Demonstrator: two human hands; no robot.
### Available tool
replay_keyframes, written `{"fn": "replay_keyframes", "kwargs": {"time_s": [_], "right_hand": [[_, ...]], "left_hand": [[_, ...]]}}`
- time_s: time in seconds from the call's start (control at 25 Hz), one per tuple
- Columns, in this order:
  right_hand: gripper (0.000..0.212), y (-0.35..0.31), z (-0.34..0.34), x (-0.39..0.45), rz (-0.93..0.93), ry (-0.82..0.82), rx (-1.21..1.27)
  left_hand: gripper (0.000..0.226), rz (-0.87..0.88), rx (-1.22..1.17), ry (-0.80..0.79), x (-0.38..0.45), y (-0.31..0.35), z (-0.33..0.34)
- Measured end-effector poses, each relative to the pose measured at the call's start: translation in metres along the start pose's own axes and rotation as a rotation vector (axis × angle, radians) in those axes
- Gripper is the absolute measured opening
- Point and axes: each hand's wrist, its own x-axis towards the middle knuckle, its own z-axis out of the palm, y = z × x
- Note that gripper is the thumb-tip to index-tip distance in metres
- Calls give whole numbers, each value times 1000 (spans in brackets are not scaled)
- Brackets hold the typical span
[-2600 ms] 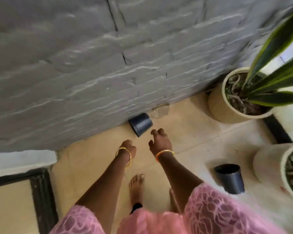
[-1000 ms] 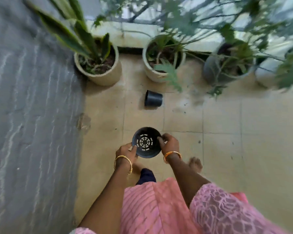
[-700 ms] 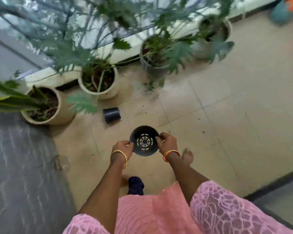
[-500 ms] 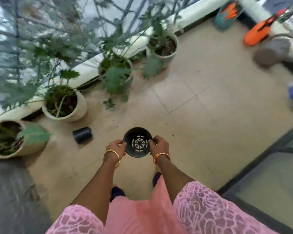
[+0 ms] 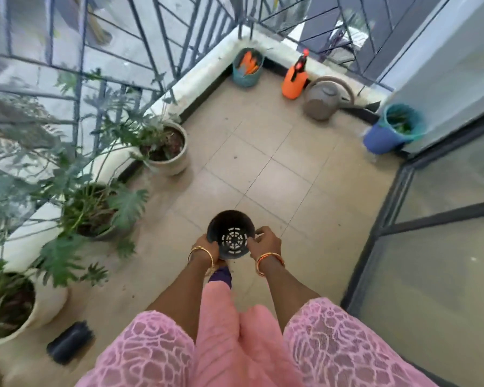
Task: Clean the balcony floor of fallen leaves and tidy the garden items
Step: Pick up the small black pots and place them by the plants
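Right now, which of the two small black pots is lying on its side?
The black pot on the floor, beside the cream planter at lower left, lies on its side. The other black pot is held off the floor by both hands.

- Soft, bright daylight comes in through the railing [image 5: 140, 48] at the far and left side of the balcony.
- The floor [image 5: 277, 163] is evenly lit, and shadows beside the plant pots are weak.
- The plants [image 5: 76, 196] at the left edge are blurred.
- The wide lens bends the railing and the door frame [image 5: 386, 208] near the edges.
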Motion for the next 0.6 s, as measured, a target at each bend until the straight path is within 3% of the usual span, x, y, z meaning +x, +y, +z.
{"fn": "replay_keyframes", "kwargs": {"time_s": [0.2, 0.32, 0.44, 0.6], "right_hand": [[6, -57, -42, 85, 161, 54, 129], [1, -102, -70, 141, 229, 98, 244], [14, -145, -97, 202, 244, 126, 287], [31, -200, -128, 286, 170, 70, 216]], "left_hand": [[23, 96, 95, -24, 65, 112, 24], [24, 125, 107, -59, 61, 208, 22], [17, 172, 161, -45, 78, 291, 25], [29, 208, 156, 60, 126, 367, 32]]}}
